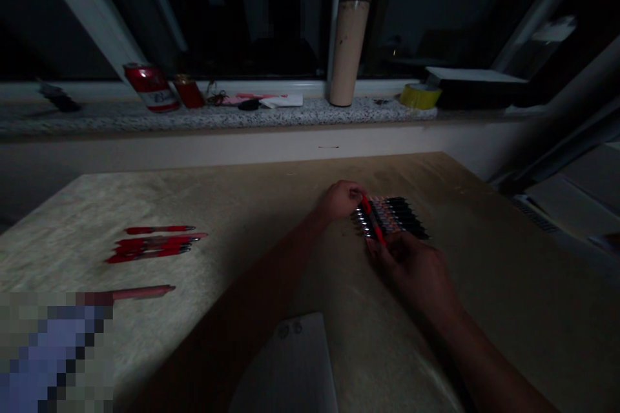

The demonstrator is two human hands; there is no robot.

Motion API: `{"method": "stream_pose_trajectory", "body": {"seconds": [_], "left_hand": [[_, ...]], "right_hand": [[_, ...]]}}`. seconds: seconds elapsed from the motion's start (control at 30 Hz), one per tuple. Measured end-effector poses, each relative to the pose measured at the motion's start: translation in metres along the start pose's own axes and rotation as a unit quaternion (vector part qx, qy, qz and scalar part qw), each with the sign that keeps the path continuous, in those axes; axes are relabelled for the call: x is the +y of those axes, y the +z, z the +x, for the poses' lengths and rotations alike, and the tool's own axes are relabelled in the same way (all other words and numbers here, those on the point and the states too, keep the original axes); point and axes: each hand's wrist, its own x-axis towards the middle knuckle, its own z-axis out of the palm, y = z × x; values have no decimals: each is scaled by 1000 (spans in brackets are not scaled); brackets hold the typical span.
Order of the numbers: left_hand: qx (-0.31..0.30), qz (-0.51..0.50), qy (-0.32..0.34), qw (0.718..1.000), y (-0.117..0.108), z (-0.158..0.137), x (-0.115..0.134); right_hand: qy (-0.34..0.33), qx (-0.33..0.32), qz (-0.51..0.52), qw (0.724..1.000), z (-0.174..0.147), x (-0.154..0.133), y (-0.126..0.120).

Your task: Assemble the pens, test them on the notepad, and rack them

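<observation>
A red pen [372,218] slants between my two hands, above a row of black pens [404,216] laid side by side on the table. My left hand [343,199] pinches its far end. At the near end, the fingers of my right hand [419,264] close around it. Silver tips of the row point left, and the red pen and my right hand cover some of the row. Over on the left side lies a loose group of red pens [150,247], mostly parallel, with one pen slightly apart behind the others.
A pinkish pen [143,292] lies near a blurred-out patch at lower left. A sheet of paper [307,355] sits by the front edge, partly under my left arm. The windowsill [290,117] holds a red can [151,87], a tall flask [349,45] and yellow tape [419,97].
</observation>
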Motion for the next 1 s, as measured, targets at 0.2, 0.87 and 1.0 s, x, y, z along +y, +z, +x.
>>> {"method": "stream_pose_trajectory", "body": {"seconds": [0.2,0.87,1.0], "left_hand": [[4,-2,-7,1000,-2,-2,5],[39,108,-21,993,-37,-18,49],[58,117,-12,991,-61,-32,60]], "right_hand": [[2,4,4,1000,1,-1,-2],[-18,37,30,999,8,-23,-16],[-43,33,33,998,9,-46,-10]]}}
